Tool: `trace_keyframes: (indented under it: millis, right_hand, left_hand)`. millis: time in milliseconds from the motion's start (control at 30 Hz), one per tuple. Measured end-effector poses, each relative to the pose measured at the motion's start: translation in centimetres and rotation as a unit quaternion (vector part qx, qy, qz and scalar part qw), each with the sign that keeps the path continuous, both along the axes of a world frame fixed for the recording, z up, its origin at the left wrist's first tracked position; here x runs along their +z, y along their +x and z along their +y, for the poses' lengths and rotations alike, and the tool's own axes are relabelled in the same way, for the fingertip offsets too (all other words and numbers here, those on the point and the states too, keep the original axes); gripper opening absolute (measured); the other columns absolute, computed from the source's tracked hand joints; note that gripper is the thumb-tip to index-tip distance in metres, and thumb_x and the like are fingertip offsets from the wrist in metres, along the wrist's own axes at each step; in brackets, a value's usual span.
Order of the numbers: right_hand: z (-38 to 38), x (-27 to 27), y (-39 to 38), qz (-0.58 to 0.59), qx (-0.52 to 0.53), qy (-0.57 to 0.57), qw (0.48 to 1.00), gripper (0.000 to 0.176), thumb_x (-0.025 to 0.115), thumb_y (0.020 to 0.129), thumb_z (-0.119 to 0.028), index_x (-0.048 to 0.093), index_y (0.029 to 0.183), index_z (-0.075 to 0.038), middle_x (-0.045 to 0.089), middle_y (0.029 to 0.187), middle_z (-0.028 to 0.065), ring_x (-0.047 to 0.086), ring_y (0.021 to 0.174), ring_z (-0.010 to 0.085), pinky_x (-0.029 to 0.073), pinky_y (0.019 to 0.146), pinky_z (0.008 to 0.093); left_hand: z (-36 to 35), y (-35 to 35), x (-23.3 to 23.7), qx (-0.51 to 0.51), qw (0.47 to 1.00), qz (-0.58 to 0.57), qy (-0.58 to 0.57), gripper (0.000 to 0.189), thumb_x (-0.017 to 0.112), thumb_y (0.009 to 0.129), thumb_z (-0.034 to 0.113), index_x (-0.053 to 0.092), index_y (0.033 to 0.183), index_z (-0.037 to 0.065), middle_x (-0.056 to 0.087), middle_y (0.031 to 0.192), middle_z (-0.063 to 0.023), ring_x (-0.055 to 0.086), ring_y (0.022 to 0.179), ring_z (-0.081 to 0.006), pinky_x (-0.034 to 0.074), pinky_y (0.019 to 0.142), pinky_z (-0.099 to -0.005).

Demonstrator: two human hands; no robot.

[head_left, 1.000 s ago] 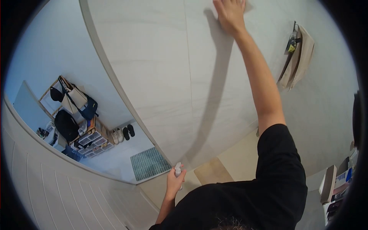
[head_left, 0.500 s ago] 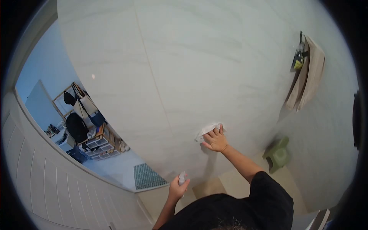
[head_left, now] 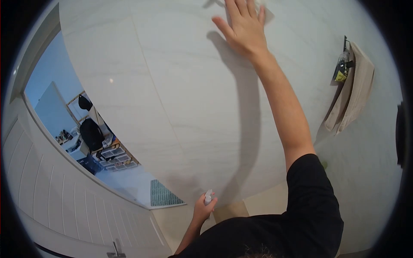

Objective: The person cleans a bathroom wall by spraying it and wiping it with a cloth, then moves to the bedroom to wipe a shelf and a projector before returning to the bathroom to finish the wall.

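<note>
My right hand (head_left: pixel 245 34) is raised high on the pale marbled wall (head_left: pixel 193 86), its fingers spread and laid flat. Under the fingers, a white cloth or tissue (head_left: pixel 269 16) is pressed against the wall; most of it is hidden by the hand or cut off by the top of the view. Low down near my body, my left hand (head_left: pixel 203 210) is closed around a small spray bottle (head_left: pixel 208 198) with a pale nozzle. The bottle's lower part is hidden in the grip.
On the right wall hang a beige cloth item (head_left: pixel 359 86) and a dark-and-yellow packet (head_left: pixel 340 73). To the left, a white panelled door (head_left: pixel 56 193) with a handle (head_left: pixel 115 249) stands beside a doorway. Beyond it are drawers (head_left: pixel 114 155), a black backpack (head_left: pixel 91 134) and a green mat (head_left: pixel 163 194).
My right hand has slid far up the wall with the white cloth, and the arm is now stretched out. The left hand still grips the spray bottle. My arm now mostly hides the green stool.
</note>
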State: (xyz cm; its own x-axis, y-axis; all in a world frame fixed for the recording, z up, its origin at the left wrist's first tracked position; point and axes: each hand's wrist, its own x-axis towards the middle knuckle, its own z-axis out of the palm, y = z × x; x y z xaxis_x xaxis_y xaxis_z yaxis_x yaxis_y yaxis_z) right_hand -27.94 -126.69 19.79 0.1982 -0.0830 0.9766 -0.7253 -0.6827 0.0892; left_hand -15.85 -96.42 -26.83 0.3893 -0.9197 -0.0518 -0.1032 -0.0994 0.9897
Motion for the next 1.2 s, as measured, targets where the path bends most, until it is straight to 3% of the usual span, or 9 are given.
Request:
trace_keyframes:
  millis: [67, 300, 433, 500, 567, 767, 900, 1133, 1200]
  right_hand:
    - [-0.9, -6.9, -0.1, -0.040, 0.058, -0.068, 0.995, 0.074, 0.057, 0.092, -0.056, 0.043, 0.149, -0.012, 0.025, 0.165, 0.0097, 0.017, 0.150, 0.0439, 0.012, 0.114, 0.0702]
    - [2.5, -41.8, -2.5, 0.132, -0.044, 0.290, 0.947, 0.080, 0.058, 0.089, -0.059, 0.048, 0.133, 0.008, 0.033, 0.150, 0.0310, 0.023, 0.141, 0.0552, 0.009, 0.115, 0.0722]
    - [3.6, -48.4, -3.8, 0.179, -0.027, 0.382, 0.906, 0.088, 0.055, 0.090, -0.062, 0.043, 0.134, 0.013, 0.036, 0.144, 0.0364, 0.029, 0.137, 0.0555, 0.009, 0.116, 0.0706]
    - [3.0, -47.5, -2.8, 0.193, -0.067, 0.380, 0.902, 0.090, 0.053, 0.091, -0.063, 0.040, 0.135, 0.015, 0.036, 0.142, 0.0385, 0.029, 0.136, 0.0556, 0.009, 0.116, 0.0701]
    - [0.9, -41.9, -1.6, 0.014, -0.024, 0.225, 0.974, 0.094, 0.051, 0.091, -0.063, 0.036, 0.136, 0.017, 0.034, 0.142, 0.0418, 0.028, 0.137, 0.0561, 0.009, 0.116, 0.0697]
    - [-2.1, -9.4, 0.2, -0.067, 0.011, -0.067, 0.995, 0.081, 0.053, 0.095, -0.054, 0.032, 0.154, -0.001, 0.023, 0.163, 0.0228, 0.020, 0.148, 0.0475, 0.015, 0.118, 0.0620]
    - [1.2, 3.9, 4.2, -0.058, 0.037, -0.061, 0.996, 0.084, 0.042, 0.097, -0.062, 0.025, 0.157, -0.005, 0.019, 0.165, 0.0177, 0.012, 0.152, 0.0391, 0.010, 0.121, 0.0578]
    - [7.1, -0.1, 11.2, 0.136, -0.054, -0.098, 0.984, 0.086, 0.028, 0.101, -0.065, 0.017, 0.159, -0.003, 0.010, 0.168, 0.0149, 0.002, 0.155, 0.0339, 0.003, 0.125, 0.0522]
    - [6.8, -6.9, 11.6, 0.163, 0.041, -0.141, 0.976, 0.081, 0.053, 0.093, -0.061, 0.037, 0.153, -0.010, 0.031, 0.161, 0.0144, 0.023, 0.150, 0.0391, 0.016, 0.119, 0.0613]
  left_hand:
    - [-0.1, 0.2, 0.1, -0.008, 1.000, -0.004, 0.011, 0.034, 0.073, 0.089, 0.020, 0.066, 0.118, 0.003, 0.063, 0.075, -0.0010, 0.055, 0.057, -0.0073, 0.045, 0.053, -0.0254]
    - [0.8, 3.0, 0.3, -0.044, 0.998, -0.025, 0.023, 0.035, 0.072, 0.090, 0.021, 0.065, 0.120, 0.005, 0.063, 0.073, 0.0001, 0.055, 0.057, -0.0072, 0.046, 0.054, -0.0254]
    - [0.5, 4.7, 1.1, -0.063, 0.997, -0.033, 0.012, 0.034, 0.071, 0.091, 0.020, 0.065, 0.120, 0.004, 0.061, 0.074, 0.0008, 0.056, 0.058, -0.0073, 0.047, 0.055, -0.0257]
    - [0.8, 5.5, 1.2, -0.059, 0.998, -0.020, 0.015, 0.034, 0.071, 0.092, 0.021, 0.065, 0.121, 0.004, 0.062, 0.074, 0.0007, 0.056, 0.059, -0.0072, 0.047, 0.055, -0.0257]
    - [0.2, 6.0, 1.5, -0.052, 0.999, -0.002, 0.009, 0.034, 0.071, 0.092, 0.021, 0.065, 0.121, 0.004, 0.062, 0.075, 0.0007, 0.056, 0.059, -0.0072, 0.047, 0.055, -0.0257]
    - [2.3, 7.6, 0.1, -0.073, 0.997, 0.000, 0.015, 0.035, 0.072, 0.092, 0.023, 0.065, 0.121, 0.003, 0.062, 0.078, 0.0002, 0.056, 0.061, -0.0071, 0.049, 0.056, -0.0259]
    - [3.1, 9.0, -0.2, -0.043, 0.999, 0.012, 0.016, 0.035, 0.073, 0.092, 0.023, 0.066, 0.120, 0.003, 0.062, 0.078, 0.0000, 0.055, 0.062, -0.0070, 0.051, 0.057, -0.0258]
    - [4.2, 9.8, -1.5, -0.036, 0.999, 0.030, 0.023, 0.032, 0.073, 0.091, 0.021, 0.066, 0.118, 0.004, 0.061, 0.076, 0.0009, 0.055, 0.061, -0.0061, 0.049, 0.055, -0.0252]
    - [4.1, 10.0, -1.6, -0.022, 0.999, 0.026, 0.020, 0.032, 0.072, 0.091, 0.021, 0.066, 0.119, 0.004, 0.060, 0.076, 0.0011, 0.055, 0.061, -0.0060, 0.048, 0.055, -0.0251]
